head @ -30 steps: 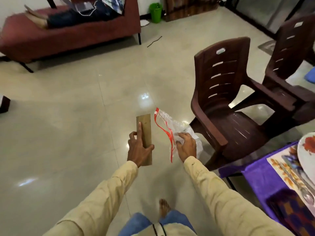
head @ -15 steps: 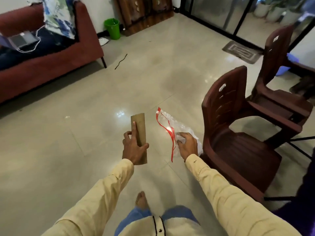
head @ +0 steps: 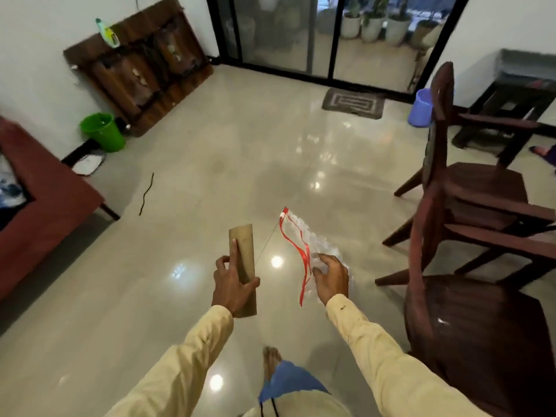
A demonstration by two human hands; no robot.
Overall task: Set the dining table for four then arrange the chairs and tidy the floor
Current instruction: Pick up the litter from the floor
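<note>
Glossy tiled floor (head: 210,164), tidying step: my left hand (head: 233,284) is gripping a cardboard tube (head: 242,245) upright, and my right hand (head: 331,276) is pinching a crumpled plastic bag (head: 304,233). Next, I judge, both are needing binning; the green bin (head: 103,130) is standing well apart, far left.

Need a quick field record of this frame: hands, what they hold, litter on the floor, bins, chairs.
left hand: left hand grips cardboard tube, index finger laid along it
right hand: right hand pinches clear zip bag with red seal strip
floor litter: dark cord lying near the sofa
bins: green bin by the left wall; blue bin near the glass door
chairs: near brown chair and far brown chair, both on the right
stage: floor tidying; litter in hand, not yet binned
</note>
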